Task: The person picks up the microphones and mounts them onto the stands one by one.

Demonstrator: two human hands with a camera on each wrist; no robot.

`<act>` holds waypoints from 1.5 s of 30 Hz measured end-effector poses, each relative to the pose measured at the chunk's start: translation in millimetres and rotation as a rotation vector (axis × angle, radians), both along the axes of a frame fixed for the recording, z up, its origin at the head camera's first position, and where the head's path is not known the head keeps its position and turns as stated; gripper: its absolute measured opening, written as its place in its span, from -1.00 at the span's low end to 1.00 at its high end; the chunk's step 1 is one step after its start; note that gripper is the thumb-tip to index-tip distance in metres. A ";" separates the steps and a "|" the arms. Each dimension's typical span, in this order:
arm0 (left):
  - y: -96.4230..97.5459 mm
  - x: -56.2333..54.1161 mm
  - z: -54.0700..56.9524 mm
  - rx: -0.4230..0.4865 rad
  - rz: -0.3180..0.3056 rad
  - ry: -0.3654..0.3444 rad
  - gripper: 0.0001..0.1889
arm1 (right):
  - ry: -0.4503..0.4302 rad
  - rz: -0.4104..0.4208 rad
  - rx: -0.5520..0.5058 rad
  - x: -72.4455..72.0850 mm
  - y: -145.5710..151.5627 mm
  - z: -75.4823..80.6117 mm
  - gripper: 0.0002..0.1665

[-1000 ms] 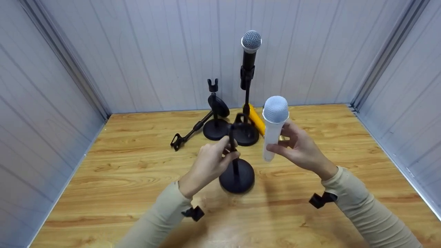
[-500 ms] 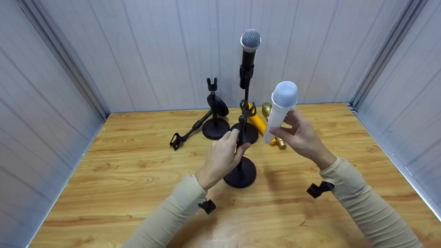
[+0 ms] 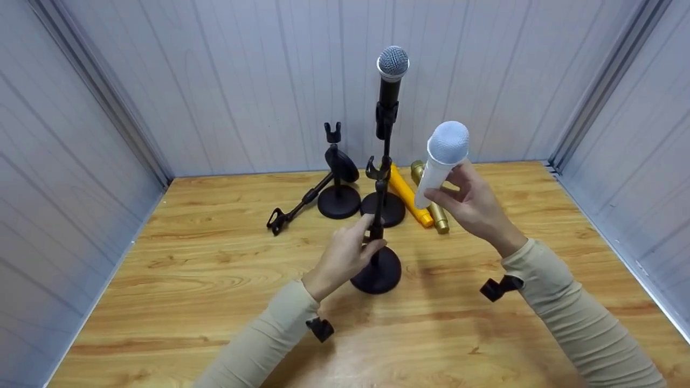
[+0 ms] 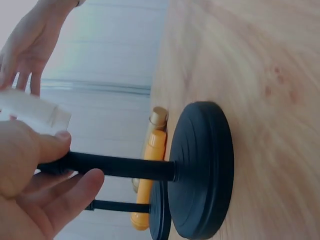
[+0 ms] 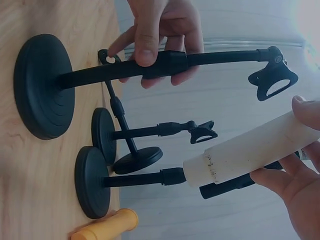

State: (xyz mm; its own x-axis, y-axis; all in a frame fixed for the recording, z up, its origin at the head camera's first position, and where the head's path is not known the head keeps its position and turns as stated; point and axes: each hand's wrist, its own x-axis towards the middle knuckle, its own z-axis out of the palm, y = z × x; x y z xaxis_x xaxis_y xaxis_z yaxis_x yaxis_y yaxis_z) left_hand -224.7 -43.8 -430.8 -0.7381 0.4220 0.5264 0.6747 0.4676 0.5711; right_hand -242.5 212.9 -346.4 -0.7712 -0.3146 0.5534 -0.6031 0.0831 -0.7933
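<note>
In the head view my left hand (image 3: 347, 256) grips the pole of a black microphone stand (image 3: 377, 277), which has a round base and a clip (image 5: 275, 80) at its top. The stand is upright on the wooden table. My right hand (image 3: 477, 207) holds a white microphone (image 3: 439, 161) by its body, head up and tilted, off to the right of that clip. From the right wrist view, the microphone's tail end lies below the clip and apart from it. Thumb and fingers of my left hand wrap the pole's thicker middle sleeve (image 5: 165, 65).
Behind stands another stand holding a black microphone (image 3: 389, 91). Left of it are an upright stand with a bare clip (image 3: 333, 133) and a fallen stand (image 3: 310, 196). A yellow microphone (image 3: 409, 195) and a gold microphone (image 3: 439, 218) lie on the table (image 3: 205, 302) near the back wall.
The white microphone has risen and moved right, away from the stand. The held stand has shifted slightly right and back, its clip has turned, and my left hand has moved right with it.
</note>
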 end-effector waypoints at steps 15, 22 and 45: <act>-2.6 1.1 -1.0 0.034 -0.102 -0.090 -0.71 | 0.078 0.070 -0.039 -11.5 -16.4 15.6 -0.27; -2.0 0.6 -0.8 -0.043 -0.098 -0.069 -0.75 | 0.117 0.086 -0.056 -15.2 -24.6 20.7 -0.33; -5.6 -9.9 0.8 -0.101 -0.164 -0.154 -0.81 | 0.219 0.194 -0.022 -40.3 -56.7 49.7 -0.35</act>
